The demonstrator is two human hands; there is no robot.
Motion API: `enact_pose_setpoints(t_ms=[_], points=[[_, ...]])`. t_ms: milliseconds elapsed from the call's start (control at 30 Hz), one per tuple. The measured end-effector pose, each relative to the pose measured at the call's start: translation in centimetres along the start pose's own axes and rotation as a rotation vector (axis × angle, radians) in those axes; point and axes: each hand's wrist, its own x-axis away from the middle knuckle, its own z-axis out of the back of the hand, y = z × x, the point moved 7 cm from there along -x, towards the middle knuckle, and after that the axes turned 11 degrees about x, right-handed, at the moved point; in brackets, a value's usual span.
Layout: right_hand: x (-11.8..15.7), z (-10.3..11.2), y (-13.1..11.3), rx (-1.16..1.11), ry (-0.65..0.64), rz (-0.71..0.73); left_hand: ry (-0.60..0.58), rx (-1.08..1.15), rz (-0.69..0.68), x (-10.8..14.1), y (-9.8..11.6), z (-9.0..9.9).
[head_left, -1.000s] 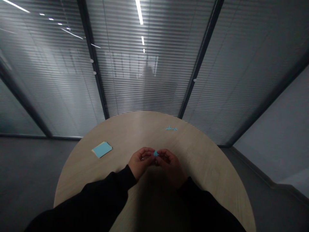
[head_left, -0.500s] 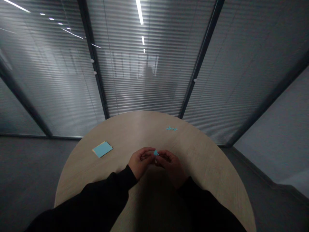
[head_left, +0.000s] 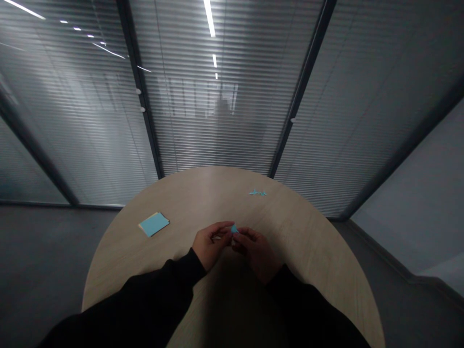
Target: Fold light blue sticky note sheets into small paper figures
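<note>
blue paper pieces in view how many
3: blue paper stack left on the table, folded blue piece near the far edge, tiny folded blue piece between left hand and right hand

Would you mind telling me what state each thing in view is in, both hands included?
Left hand: raised over the table, fingertips at the paper piece.
Right hand: raised, fingers pinching the paper piece.
Small blue paper piece: held up between the hands.
Blue note pad: lying flat, untouched, yellow edge beneath.
Blue paper figure: lying on the far tabletop.

A small light-blue piece of folded paper [head_left: 234, 229], its pointed tip up, sits pinched between the left hand [head_left: 211, 245] and the right hand [head_left: 256, 254].
</note>
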Motion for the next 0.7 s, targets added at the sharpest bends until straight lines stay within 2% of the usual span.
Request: enact_pose_setpoints(t_ms=[233, 500, 700], points=[[-0.1, 0.0, 0.2, 0.001, -0.009, -0.001, 0.018, -0.043, -0.001, 0.0, -0.1, 0.1], [-0.2, 0.2, 0.5, 0.001, -0.013, -0.002, -0.009, -0.132, -0.020, 0.2, 1.0, -0.2], [-0.2, 0.2, 0.7, -0.008, -0.002, -0.025, -0.007, 0.005, -0.008, 0.0, -0.2, -0.2]])
